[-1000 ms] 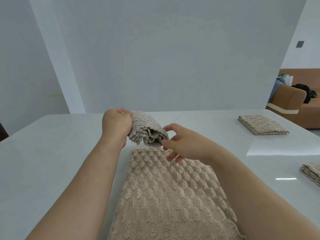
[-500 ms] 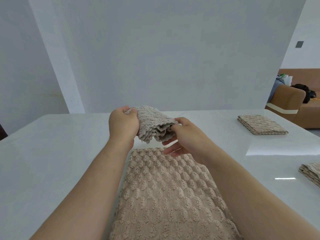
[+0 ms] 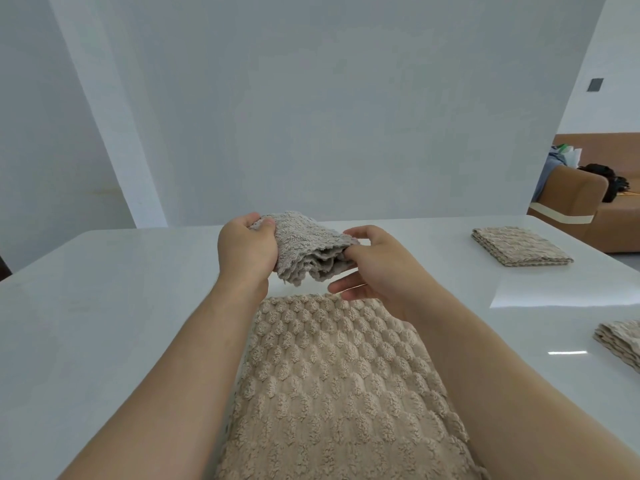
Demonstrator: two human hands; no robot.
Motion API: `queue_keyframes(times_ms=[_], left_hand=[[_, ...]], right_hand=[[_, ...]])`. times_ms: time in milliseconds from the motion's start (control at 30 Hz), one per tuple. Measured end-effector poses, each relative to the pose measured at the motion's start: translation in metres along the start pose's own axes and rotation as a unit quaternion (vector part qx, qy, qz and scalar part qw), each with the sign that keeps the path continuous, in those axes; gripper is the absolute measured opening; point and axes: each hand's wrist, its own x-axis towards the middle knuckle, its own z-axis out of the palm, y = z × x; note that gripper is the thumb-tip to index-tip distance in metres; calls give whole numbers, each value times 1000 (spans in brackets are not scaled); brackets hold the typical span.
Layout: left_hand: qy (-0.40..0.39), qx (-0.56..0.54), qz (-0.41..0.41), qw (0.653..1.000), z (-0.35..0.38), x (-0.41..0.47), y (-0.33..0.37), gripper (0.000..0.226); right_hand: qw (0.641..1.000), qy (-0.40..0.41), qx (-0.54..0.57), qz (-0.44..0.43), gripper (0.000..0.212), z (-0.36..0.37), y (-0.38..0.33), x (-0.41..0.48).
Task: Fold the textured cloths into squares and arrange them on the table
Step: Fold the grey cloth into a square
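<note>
A bunched grey-beige textured cloth (image 3: 308, 247) is held in the air above the white table (image 3: 104, 306). My left hand (image 3: 247, 249) grips its left end with curled fingers. My right hand (image 3: 377, 265) pinches its right edge between thumb and forefinger, the other fingers spread below. Under both forearms a large beige bubble-textured cloth (image 3: 332, 382) lies flat, running to the near edge. A folded square cloth (image 3: 519, 245) rests at the far right. Another folded cloth (image 3: 621, 341) is cut off by the right frame edge.
A white wall stands right behind the table's far edge. A brown sofa (image 3: 588, 209) with bags on it is past the table's right corner. Bare tabletop spreads to the left of my arms.
My right hand moved up from the flat cloth and took hold of the bunched cloth's right edge. Both hands and the cloth shifted slightly right and up.
</note>
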Motion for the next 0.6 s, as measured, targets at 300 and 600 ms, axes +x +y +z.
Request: queue_keyframes(times_ms=[300, 600], left_hand=[[-10, -8, -21, 1000, -6, 3, 4, 39], [-17, 62, 27, 998, -10, 0, 4, 40]], right_hand=[[935, 24, -329, -130, 34, -14, 3, 2], [957, -46, -278, -64, 38, -14, 10, 5]])
